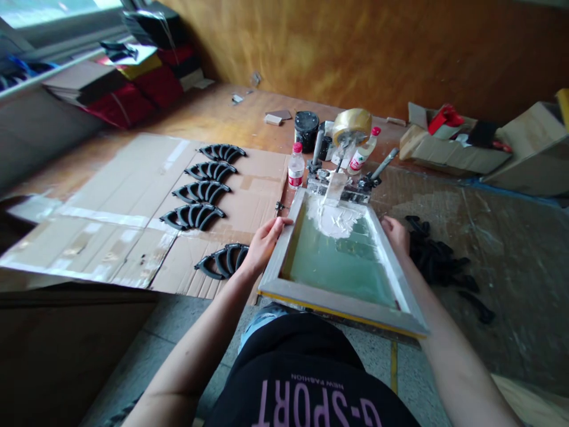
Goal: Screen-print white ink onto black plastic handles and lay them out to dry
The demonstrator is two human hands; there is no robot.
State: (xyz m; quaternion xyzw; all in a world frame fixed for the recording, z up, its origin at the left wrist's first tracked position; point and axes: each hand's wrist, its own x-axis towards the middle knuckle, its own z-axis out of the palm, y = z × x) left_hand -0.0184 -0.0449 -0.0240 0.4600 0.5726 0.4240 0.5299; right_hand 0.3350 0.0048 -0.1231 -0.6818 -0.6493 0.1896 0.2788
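Both my hands grip the long side rails of a wooden silk-screen frame (338,302), which is tilted up from its hinge clamps (342,188). My left hand (264,243) curls over the left rail, and my right hand (395,234) holds the right rail. Thick white ink (331,216) lies across the far end of the green mesh screen (342,264). A clear scraper (335,187) stands by the ink. Black arc-shaped plastic parts (201,191) lie in a row on flattened cardboard (111,237) to the left. The nearest one (222,261) sits just below my left hand.
A heap of black parts (433,255) lies on the stained bench right of the frame. Behind the clamps stand plastic bottles (296,166), a black tin (306,130) and a tape roll (352,126). Cardboard boxes (453,148) sit at the right; stacked red and black sheets (124,101) lie far left.
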